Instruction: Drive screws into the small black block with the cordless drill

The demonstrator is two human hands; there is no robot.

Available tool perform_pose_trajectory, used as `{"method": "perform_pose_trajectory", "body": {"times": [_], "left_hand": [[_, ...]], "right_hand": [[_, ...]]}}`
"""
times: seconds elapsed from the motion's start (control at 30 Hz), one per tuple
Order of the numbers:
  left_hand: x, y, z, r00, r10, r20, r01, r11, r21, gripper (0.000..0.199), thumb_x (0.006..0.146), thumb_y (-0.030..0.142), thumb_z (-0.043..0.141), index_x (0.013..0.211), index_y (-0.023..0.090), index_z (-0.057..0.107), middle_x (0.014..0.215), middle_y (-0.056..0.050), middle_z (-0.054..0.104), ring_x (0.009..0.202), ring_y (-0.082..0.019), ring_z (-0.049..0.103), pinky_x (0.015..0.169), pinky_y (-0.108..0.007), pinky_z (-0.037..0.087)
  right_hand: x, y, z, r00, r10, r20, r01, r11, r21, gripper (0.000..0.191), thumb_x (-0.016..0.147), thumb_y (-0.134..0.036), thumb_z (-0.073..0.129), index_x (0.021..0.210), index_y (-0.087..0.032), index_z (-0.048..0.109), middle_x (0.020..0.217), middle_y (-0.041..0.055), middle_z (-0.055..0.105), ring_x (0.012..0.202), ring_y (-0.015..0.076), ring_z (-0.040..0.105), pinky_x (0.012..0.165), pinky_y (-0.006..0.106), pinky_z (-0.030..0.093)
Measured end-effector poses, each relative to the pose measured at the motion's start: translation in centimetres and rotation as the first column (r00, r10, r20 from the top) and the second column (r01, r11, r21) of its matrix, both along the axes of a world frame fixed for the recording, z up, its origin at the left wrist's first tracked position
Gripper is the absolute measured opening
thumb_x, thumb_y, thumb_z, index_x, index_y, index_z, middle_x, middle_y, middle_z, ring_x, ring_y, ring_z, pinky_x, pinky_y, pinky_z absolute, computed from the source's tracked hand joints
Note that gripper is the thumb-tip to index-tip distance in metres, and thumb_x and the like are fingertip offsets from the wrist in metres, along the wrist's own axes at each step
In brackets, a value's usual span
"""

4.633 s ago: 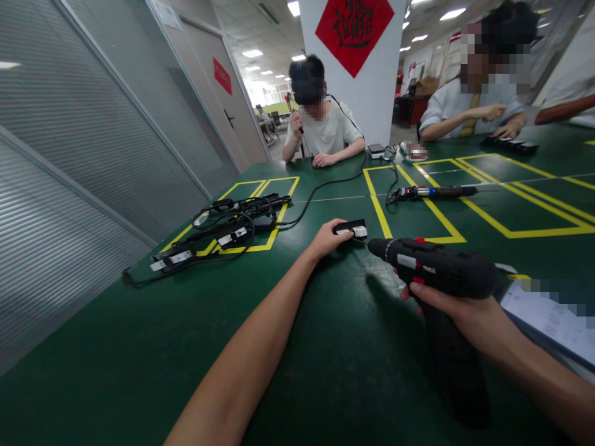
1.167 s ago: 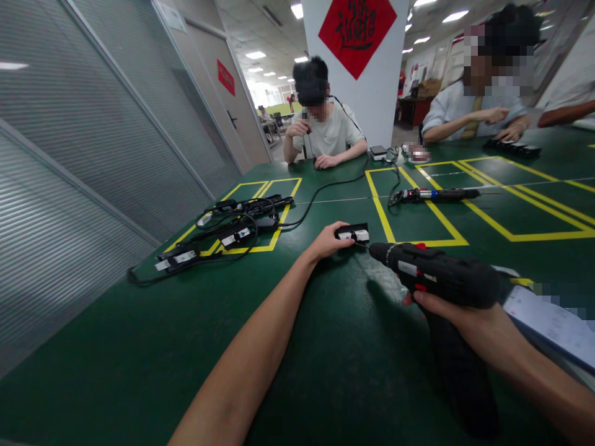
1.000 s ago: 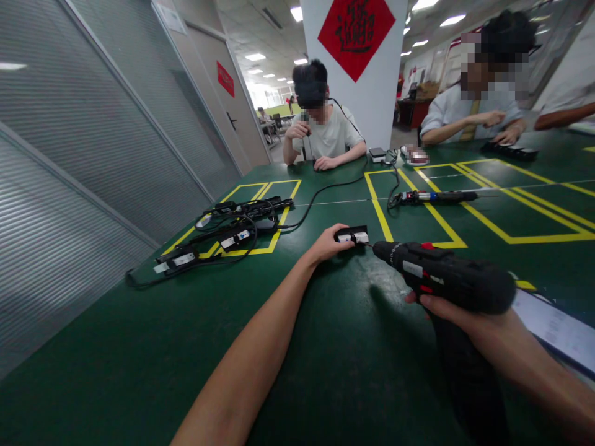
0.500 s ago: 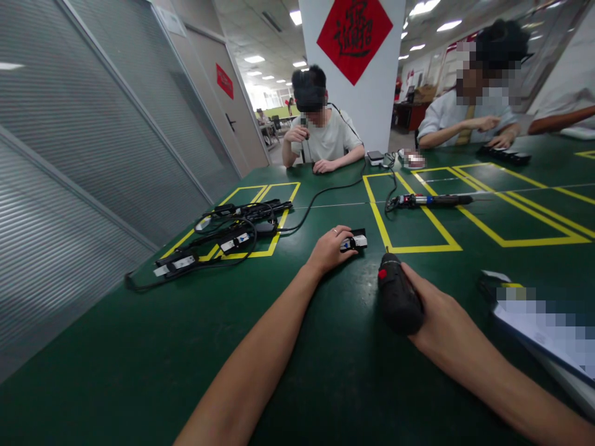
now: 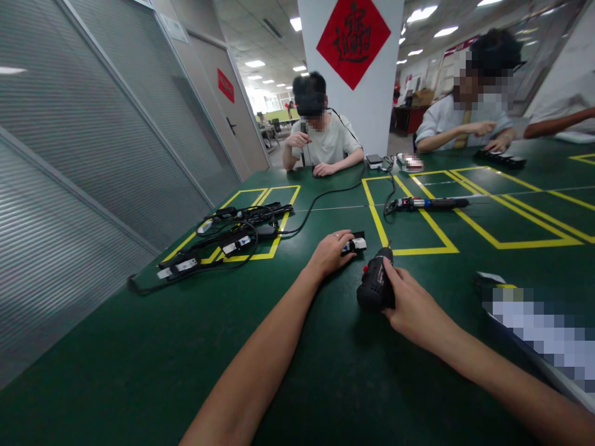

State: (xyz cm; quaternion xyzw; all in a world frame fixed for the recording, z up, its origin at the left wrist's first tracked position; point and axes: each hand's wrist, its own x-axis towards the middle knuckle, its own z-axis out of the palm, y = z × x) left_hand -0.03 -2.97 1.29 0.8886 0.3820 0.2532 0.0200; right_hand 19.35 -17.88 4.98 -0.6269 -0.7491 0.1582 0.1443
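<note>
My left hand (image 5: pixel 331 254) has its fingers on a small black and white part (image 5: pixel 357 243) that lies on the green table (image 5: pixel 297 328). Just to the right and nearer to me, my right hand (image 5: pixel 403 297) is wrapped round a black cordless drill (image 5: pixel 375 282) with a red button on its side. The drill's thin bit (image 5: pixel 389 243) points away from me, to the right of the part and apart from it. My fingers hide some of the part's left end.
Black devices with cables (image 5: pixel 237 244) lie at the left. An electric screwdriver (image 5: pixel 430 203) rests across yellow tape outlines (image 5: pixel 423 252). A pixelated bundle (image 5: pixel 534 322) is at the right edge. Across the table sit a person (image 5: pixel 325 139) and another person (image 5: pixel 465 127).
My right hand has moved left and a little away from me with the drill, closer to the black and white part. My left hand has stayed on the part.
</note>
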Motion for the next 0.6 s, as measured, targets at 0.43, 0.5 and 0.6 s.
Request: {"method": "perform_pose_trajectory", "body": {"times": [0.43, 0.5, 0.6], "left_hand": [[0.0, -0.4, 0.0, 1.000, -0.028, 0.007, 0.028, 1.000, 0.007, 0.033, 0.082, 0.032, 0.057, 0.111, 0.018, 0.053, 0.135, -0.013, 0.050, 0.124, -0.024, 0.049, 0.105, -0.042, 0.038], [0.0, -0.4, 0.0, 0.999, -0.039, 0.018, 0.039, 0.999, 0.003, 0.033, 0.082, 0.032, 0.057, 0.111, 0.018, 0.053, 0.135, -0.013, 0.050, 0.125, -0.024, 0.048, 0.106, -0.042, 0.038], [-0.1, -0.5, -0.1, 0.998, -0.050, 0.043, 0.050, 0.999, -0.012, 0.033, 0.082, 0.033, 0.057, 0.111, 0.018, 0.053, 0.136, -0.013, 0.050, 0.127, -0.024, 0.046, 0.106, -0.043, 0.037]], "right_hand": [[0.3, 5.4, 4.1, 0.992, -0.075, 0.097, 0.063, 0.990, 0.125, 0.053, 0.088, -0.037, 0.051, 0.128, -0.003, 0.051, 0.109, 0.0275, 0.064, 0.100, 0.0405, 0.062, 0.078, 0.055, 0.048], [-0.2, 7.6, 3.7, 0.996, -0.069, 0.064, 0.055, 0.979, 0.195, 0.046, 0.091, -0.031, 0.050, 0.130, -0.008, 0.049, 0.118, 0.0223, 0.061, 0.108, 0.0328, 0.059, 0.087, 0.049, 0.047], [-1.4, 10.0, 1.7, 1.000, -0.023, 0.007, 0.021, 0.968, 0.249, 0.035, 0.091, -0.032, 0.055, 0.123, -0.019, 0.054, 0.126, 0.0089, 0.056, 0.105, 0.0221, 0.059, 0.087, 0.044, 0.049]]}}
